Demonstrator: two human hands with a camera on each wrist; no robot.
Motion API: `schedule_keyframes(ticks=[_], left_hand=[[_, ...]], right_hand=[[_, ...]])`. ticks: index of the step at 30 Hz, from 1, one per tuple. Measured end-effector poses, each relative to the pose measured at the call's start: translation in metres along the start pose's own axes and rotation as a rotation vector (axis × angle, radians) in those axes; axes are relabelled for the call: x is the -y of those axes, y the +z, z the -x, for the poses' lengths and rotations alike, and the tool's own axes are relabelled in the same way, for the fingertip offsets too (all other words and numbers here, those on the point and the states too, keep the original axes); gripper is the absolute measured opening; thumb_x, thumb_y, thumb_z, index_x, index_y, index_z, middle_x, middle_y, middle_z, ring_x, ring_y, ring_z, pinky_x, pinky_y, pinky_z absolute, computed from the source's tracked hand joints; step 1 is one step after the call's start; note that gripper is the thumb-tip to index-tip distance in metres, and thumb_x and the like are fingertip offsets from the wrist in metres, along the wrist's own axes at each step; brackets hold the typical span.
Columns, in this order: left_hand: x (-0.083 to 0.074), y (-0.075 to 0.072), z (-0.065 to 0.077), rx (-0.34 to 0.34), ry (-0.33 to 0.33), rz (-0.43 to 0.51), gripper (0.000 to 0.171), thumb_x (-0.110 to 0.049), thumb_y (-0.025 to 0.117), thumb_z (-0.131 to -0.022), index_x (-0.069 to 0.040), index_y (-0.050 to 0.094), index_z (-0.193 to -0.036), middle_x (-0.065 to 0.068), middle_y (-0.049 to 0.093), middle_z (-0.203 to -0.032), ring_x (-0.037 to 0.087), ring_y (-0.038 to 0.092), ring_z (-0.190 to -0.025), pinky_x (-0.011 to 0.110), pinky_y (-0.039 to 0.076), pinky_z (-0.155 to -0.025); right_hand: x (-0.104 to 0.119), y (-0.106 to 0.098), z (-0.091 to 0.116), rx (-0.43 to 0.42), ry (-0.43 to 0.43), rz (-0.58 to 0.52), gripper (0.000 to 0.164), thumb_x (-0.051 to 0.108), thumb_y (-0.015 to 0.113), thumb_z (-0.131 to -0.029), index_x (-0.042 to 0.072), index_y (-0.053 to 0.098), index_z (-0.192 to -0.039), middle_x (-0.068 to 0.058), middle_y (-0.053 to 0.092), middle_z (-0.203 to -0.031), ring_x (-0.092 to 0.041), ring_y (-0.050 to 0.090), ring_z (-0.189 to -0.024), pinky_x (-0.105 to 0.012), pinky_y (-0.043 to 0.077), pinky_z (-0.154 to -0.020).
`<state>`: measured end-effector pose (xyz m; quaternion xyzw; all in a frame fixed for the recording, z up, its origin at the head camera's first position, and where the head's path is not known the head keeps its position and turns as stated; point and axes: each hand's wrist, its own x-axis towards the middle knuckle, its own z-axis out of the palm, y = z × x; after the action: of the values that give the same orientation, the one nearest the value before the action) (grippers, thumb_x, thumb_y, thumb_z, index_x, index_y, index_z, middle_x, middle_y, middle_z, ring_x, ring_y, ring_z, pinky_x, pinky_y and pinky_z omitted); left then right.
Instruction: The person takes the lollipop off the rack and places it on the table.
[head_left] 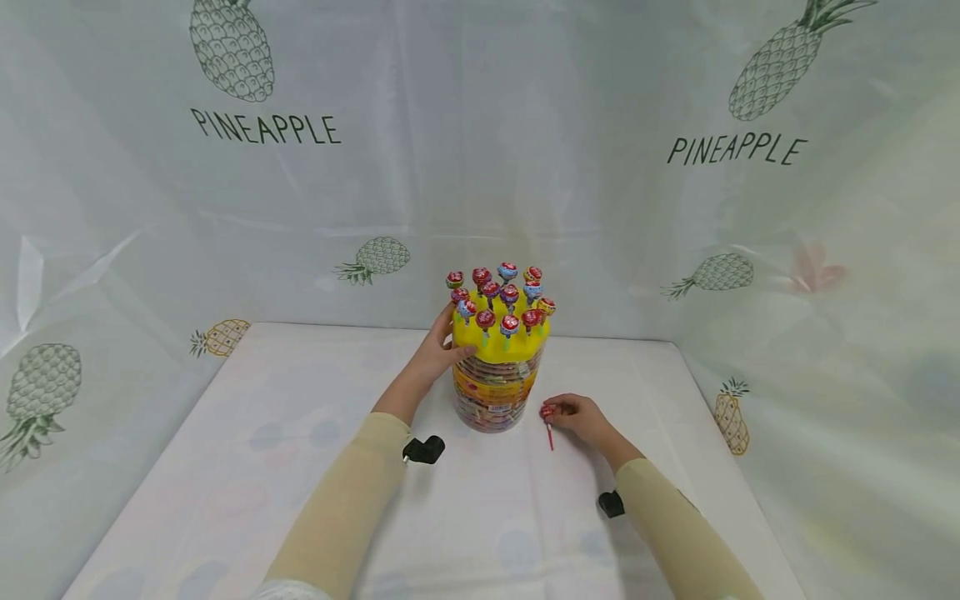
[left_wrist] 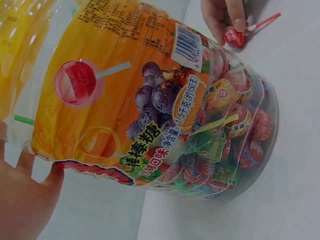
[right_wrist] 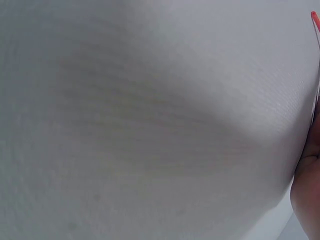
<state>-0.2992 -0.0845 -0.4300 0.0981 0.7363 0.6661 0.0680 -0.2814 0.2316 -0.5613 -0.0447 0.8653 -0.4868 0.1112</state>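
Observation:
A clear plastic jar (head_left: 491,410) full of wrapped lollipops stands on the table under a yellow lid (head_left: 501,351). Several wrapped lollipops (head_left: 486,320) stick up out of that lid, heads on top. My left hand (head_left: 438,354) grips the jar's upper left side, thumb in front and fingers round behind. To the right of the jar's base, my right hand (head_left: 587,417) pinches a red-wrapped lollipop (head_left: 547,411) by its head, its red stick pointing toward me. In the left wrist view, fingertips hold that same lollipop (left_wrist: 234,38) low over the tabletop.
A white cloth with faint prints covers the table (head_left: 465,533). Behind and beside it hangs a pale curtain (head_left: 480,167) printed with pineapples. Black wrist-camera pieces (head_left: 424,450) sit at both forearms.

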Motion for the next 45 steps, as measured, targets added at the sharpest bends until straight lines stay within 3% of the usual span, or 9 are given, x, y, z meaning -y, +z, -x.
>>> schedule_keyframes(ticks=[9,15,19,23,28,32,40,45], left_hand=[[-0.002,0.001,0.001,-0.002,-0.003,-0.009,0.086,-0.027,0.07,-0.091,-0.032,0.014,-0.157,0.002,0.017,-0.161,0.028,0.019,-0.144,0.051,0.017,-0.116],[-0.001,0.001,0.001,-0.002,-0.01,-0.014,0.088,-0.029,0.071,-0.09,-0.033,0.014,-0.157,0.001,0.016,-0.161,0.028,0.018,-0.145,0.052,0.017,-0.116],[0.001,0.0,0.0,-0.004,-0.008,-0.01,0.088,-0.029,0.071,-0.09,-0.033,0.014,-0.156,0.0,0.016,-0.161,0.027,0.017,-0.145,0.052,0.017,-0.116],[0.002,-0.001,-0.001,0.005,-0.011,-0.004,0.089,-0.03,0.072,-0.09,-0.033,0.014,-0.157,0.0,0.015,-0.162,0.027,0.017,-0.145,0.052,0.016,-0.116],[0.003,-0.001,-0.002,0.005,-0.014,0.008,0.089,-0.03,0.072,-0.089,-0.033,0.015,-0.157,0.0,0.015,-0.162,0.027,0.017,-0.145,0.052,0.016,-0.116],[0.004,-0.001,-0.003,0.013,-0.005,0.014,0.089,-0.031,0.072,-0.089,-0.033,0.014,-0.157,0.0,0.016,-0.161,0.027,0.017,-0.145,0.052,0.016,-0.116],[0.001,-0.002,0.0,0.041,-0.005,0.028,0.091,-0.035,0.07,-0.089,-0.033,0.01,-0.157,-0.001,0.011,-0.163,0.027,0.013,-0.146,0.05,0.013,-0.117],[0.004,-0.001,-0.002,0.034,0.017,0.015,0.09,-0.037,0.069,-0.089,-0.033,0.011,-0.157,-0.001,0.012,-0.162,0.027,0.015,-0.145,0.052,0.015,-0.117]], right_hand=[[0.004,-0.006,0.005,-0.018,0.006,-0.022,0.034,0.014,0.074,-0.088,0.009,0.068,-0.121,-0.007,0.061,-0.098,-0.021,0.054,-0.084,-0.03,0.049,-0.069],[0.026,-0.021,0.012,-0.091,-0.025,-0.042,0.039,0.018,0.071,-0.09,0.008,0.064,-0.127,-0.009,0.061,-0.108,-0.023,0.056,-0.092,-0.031,0.048,-0.074],[0.049,-0.034,0.018,-0.13,-0.082,-0.109,0.04,0.017,0.071,-0.091,0.006,0.063,-0.128,-0.012,0.06,-0.112,-0.025,0.054,-0.098,-0.033,0.049,-0.081],[0.071,-0.043,0.024,-0.142,-0.136,-0.175,0.038,0.016,0.072,-0.09,0.008,0.065,-0.126,-0.016,0.06,-0.114,-0.024,0.055,-0.097,-0.026,0.051,-0.081],[0.114,-0.048,0.043,-0.137,-0.266,-0.202,0.035,0.005,0.069,-0.09,-0.002,0.063,-0.124,-0.023,0.059,-0.116,-0.029,0.054,-0.101,-0.019,0.05,-0.082],[0.142,-0.048,0.053,-0.162,-0.372,-0.258,0.033,-0.001,0.069,-0.089,-0.008,0.062,-0.12,-0.018,0.059,-0.115,-0.033,0.054,-0.103,-0.019,0.05,-0.084],[0.155,-0.048,0.043,-0.213,-0.54,-0.397,0.033,-0.003,0.069,-0.088,-0.003,0.063,-0.12,-0.01,0.056,-0.123,-0.032,0.051,-0.109,-0.025,0.049,-0.093],[0.168,-0.047,0.045,-0.205,-0.601,-0.446,0.032,-0.007,0.066,-0.088,-0.004,0.062,-0.12,-0.007,0.055,-0.128,-0.029,0.051,-0.113,-0.038,0.045,-0.101]])
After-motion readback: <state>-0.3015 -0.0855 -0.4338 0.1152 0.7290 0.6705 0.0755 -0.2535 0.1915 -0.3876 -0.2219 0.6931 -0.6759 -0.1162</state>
